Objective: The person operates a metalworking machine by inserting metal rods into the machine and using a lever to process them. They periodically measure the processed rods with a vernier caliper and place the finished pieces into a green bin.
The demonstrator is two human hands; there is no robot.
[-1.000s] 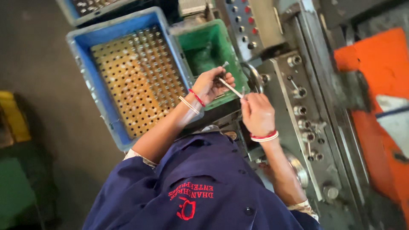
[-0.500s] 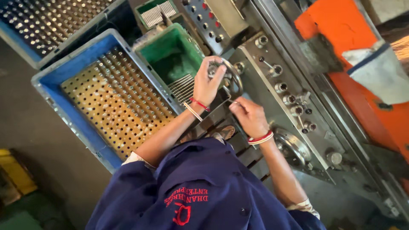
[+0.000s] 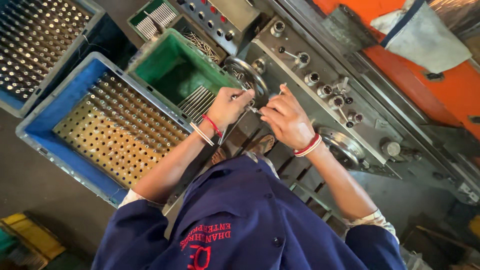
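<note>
My left hand (image 3: 231,104) and my right hand (image 3: 285,119) meet fingertip to fingertip in front of a grey machine (image 3: 320,75). Both pinch a thin metal rod (image 3: 253,108), of which only a short bit shows between the fingers. Just behind the hands sits a round metal handwheel (image 3: 248,70). A bundle of similar rods (image 3: 196,102) lies at the near edge of a green crate (image 3: 165,60), right beside my left hand. Red and white bangles circle both wrists.
A blue crate (image 3: 35,125) holds a perforated plate filled with upright rods; a second such crate (image 3: 15,102) is at top left. The machine carries knobs, a button panel (image 3: 212,15) and a second handwheel (image 3: 342,145). An orange surface (image 3: 425,95) with a cloth lies at the right.
My hands have drawn close together; the rod that spanned the gap between them is now mostly hidden by my fingers. The view has shifted, so the crates sit further left.
</note>
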